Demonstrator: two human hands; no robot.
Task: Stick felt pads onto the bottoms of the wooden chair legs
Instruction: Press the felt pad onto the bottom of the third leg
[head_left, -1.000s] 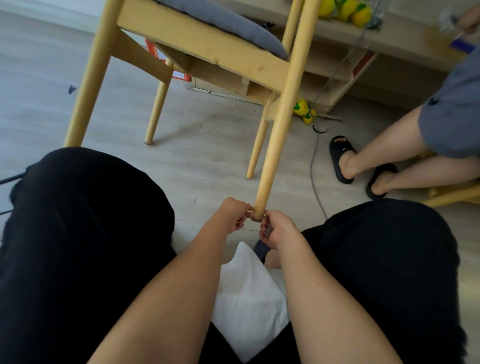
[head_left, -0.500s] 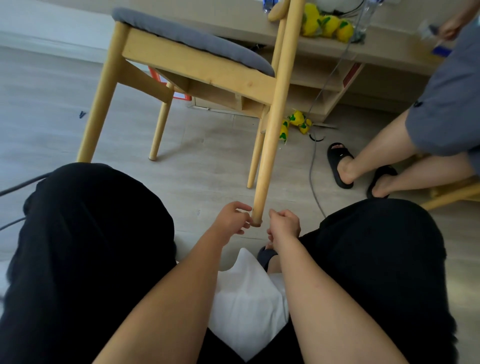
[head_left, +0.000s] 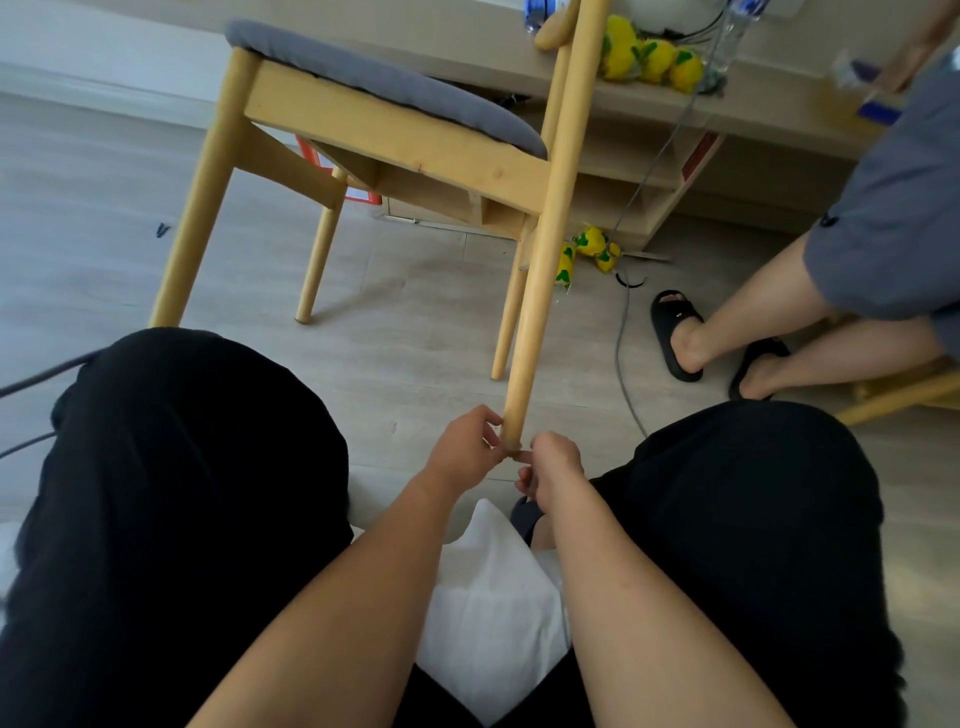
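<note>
Chair (head_left: 395, 130) tilted, wooden, grey cushion (head_left: 384, 83) on seat; three legs on the floor (head_left: 415, 332) or near it, the fourth leg (head_left: 545, 249) raised and slanting down toward the wearer. Tip of that leg sits between the two hands, above the gap between the wearer's black-clad knees. Left hand (head_left: 465, 449) at the left side of the tip, fingers curled, thumb and fingertips touching the wood just above the end. Right hand (head_left: 553, 465) at the right and slightly below, fingers bunched, one fingertip pressed to the underside of the tip. A small brownish patch shows at the very end of the leg where the fingers meet; likely the pad (head_left: 514, 450), too small to be sure. Cannot tell whether either hand pinches the pad itself or only the leg end. White cloth (head_left: 488, 597) lies in the lap below the hands. To the right, a second person's legs in black slippers (head_left: 675, 332), grey cable (head_left: 623, 364) on the floor beside them. Yellow toys (head_left: 649, 57) on the low shelf (head_left: 779, 114) behind the chair, more yellow ones (head_left: 592, 249) on the floor under it.
</note>
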